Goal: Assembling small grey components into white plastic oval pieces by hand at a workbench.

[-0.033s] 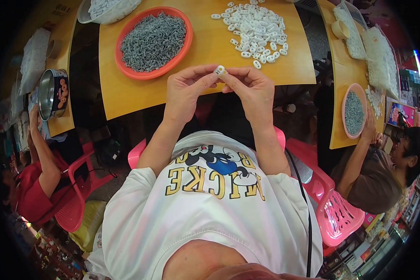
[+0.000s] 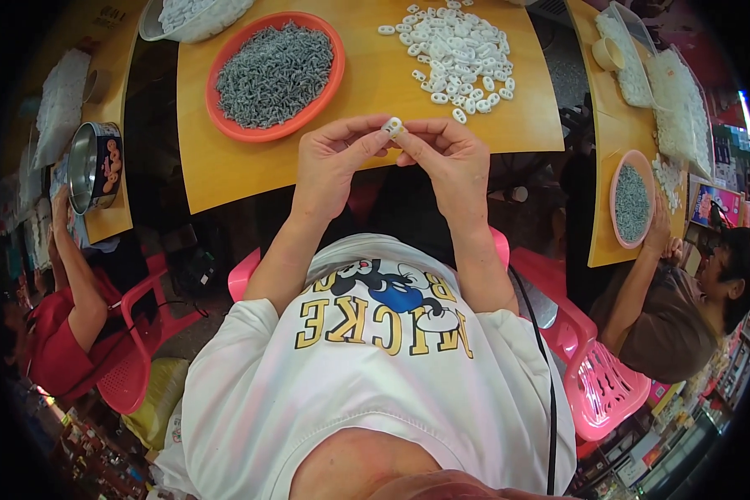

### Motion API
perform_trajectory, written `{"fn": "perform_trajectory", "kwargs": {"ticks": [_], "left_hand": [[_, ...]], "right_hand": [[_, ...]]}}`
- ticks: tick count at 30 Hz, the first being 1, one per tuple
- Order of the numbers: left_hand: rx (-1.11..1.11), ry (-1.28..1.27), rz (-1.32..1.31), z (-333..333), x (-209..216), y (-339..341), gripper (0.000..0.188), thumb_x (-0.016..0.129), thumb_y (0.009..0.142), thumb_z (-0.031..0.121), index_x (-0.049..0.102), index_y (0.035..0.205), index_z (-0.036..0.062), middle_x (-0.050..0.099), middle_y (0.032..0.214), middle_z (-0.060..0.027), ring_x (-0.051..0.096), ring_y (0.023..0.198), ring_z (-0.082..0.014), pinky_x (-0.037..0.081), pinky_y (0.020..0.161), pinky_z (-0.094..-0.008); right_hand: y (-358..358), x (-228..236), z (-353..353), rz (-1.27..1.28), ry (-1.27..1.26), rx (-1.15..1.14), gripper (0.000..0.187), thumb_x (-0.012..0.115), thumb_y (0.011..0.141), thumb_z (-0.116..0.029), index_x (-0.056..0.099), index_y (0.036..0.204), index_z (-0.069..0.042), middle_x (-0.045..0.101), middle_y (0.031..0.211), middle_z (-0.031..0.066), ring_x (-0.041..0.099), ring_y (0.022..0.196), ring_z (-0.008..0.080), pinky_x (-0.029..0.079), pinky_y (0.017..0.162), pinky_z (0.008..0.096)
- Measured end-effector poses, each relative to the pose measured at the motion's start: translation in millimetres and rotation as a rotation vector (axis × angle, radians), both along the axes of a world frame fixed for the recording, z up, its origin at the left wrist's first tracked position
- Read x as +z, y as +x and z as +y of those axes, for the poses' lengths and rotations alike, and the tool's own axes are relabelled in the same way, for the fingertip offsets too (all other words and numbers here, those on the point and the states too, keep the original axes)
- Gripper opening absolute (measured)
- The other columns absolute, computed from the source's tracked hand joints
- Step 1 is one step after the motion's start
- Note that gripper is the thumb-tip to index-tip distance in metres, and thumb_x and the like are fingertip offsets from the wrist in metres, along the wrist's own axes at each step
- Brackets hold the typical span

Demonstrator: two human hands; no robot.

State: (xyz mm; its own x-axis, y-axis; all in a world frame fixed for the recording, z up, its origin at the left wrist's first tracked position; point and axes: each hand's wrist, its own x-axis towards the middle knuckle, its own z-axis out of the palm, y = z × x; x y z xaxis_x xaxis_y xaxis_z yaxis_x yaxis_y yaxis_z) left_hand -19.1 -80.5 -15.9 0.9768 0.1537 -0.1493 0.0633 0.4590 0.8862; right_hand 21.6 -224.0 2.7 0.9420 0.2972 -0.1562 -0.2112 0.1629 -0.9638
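My left hand and my right hand meet just off the near edge of the table. Between their thumbs and fingertips they pinch one small white oval plastic piece with two holes, and both sets of fingers are closed on it. Ahead and to the right, a loose pile of similar white two-hole pieces lies on the table. Left of the pile, an orange-red round tray holds a heap of small grey screws. Whether a screw sits in the held piece is hidden by my fingers.
The yellow wooden table has its near edge below my hands. A clear tub of white parts stands at the far left. People sit at side tables, with a metal tin left and a pink bowl right. Pink chairs stand nearby.
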Motion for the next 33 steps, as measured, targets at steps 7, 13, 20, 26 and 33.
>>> {"fn": "perform_trajectory", "kwargs": {"ticks": [7, 13, 20, 26, 33], "left_hand": [[-0.010, -0.057, 0.011, 3.0, -2.4, -0.4, 0.023, 0.061, 0.082, 0.004, 0.062, 0.103, -0.0033, 0.064, 0.094, -0.0093, 0.061, 0.081, -0.0121, 0.050, 0.073, -0.0239], [-0.032, 0.030, -0.005, 5.8, 2.0, -0.2, 0.024, 0.059, 0.082, 0.001, 0.059, 0.105, -0.0045, 0.063, 0.096, -0.0101, 0.059, 0.076, -0.0121, 0.049, 0.071, -0.0234], [-0.108, -0.009, -0.045, 10.0, 2.6, 0.8, 0.029, 0.063, 0.075, -0.007, 0.059, 0.104, -0.0048, 0.062, 0.097, -0.0106, 0.060, 0.086, -0.0145, 0.050, 0.078, -0.0269], [-0.137, -0.015, -0.079, 15.2, -0.7, 1.0, 0.030, 0.063, 0.074, -0.010, 0.060, 0.103, -0.0047, 0.061, 0.095, -0.0098, 0.060, 0.087, -0.0156, 0.051, 0.078, -0.0264], [-0.168, 0.156, -0.225, 19.7, 1.9, -1.2, 0.027, 0.063, 0.075, -0.007, 0.060, 0.102, -0.0049, 0.058, 0.097, -0.0091, 0.059, 0.089, -0.0159, 0.050, 0.078, -0.0256]], "right_hand": [[2.1, -2.9, -0.4, 0.053, 0.112, 0.130, 0.038, 0.063, 0.079, 0.002, 0.054, 0.116, 0.003, 0.063, 0.084, 0.0099, 0.060, 0.071, 0.0126, 0.050, 0.064, 0.0217], [2.8, -9.2, -1.7, 0.027, 0.040, 0.177, 0.035, 0.062, 0.079, 0.002, 0.056, 0.113, 0.004, 0.064, 0.090, 0.0095, 0.059, 0.073, 0.0123, 0.049, 0.065, 0.0215], [2.7, -10.9, -1.7, 0.039, 0.157, 0.145, 0.033, 0.062, 0.079, 0.003, 0.057, 0.111, 0.005, 0.064, 0.093, 0.0100, 0.059, 0.075, 0.0122, 0.049, 0.065, 0.0216], [3.6, -9.7, -4.8, 0.095, 0.205, 0.205, 0.033, 0.063, 0.078, 0.003, 0.056, 0.111, 0.006, 0.064, 0.095, 0.0118, 0.060, 0.076, 0.0136, 0.050, 0.065, 0.0222], [-1.1, -11.4, -3.4, 0.041, 0.230, 0.183, 0.031, 0.063, 0.077, 0.005, 0.057, 0.108, 0.007, 0.064, 0.094, 0.0141, 0.062, 0.077, 0.0156, 0.052, 0.065, 0.0242]]}}
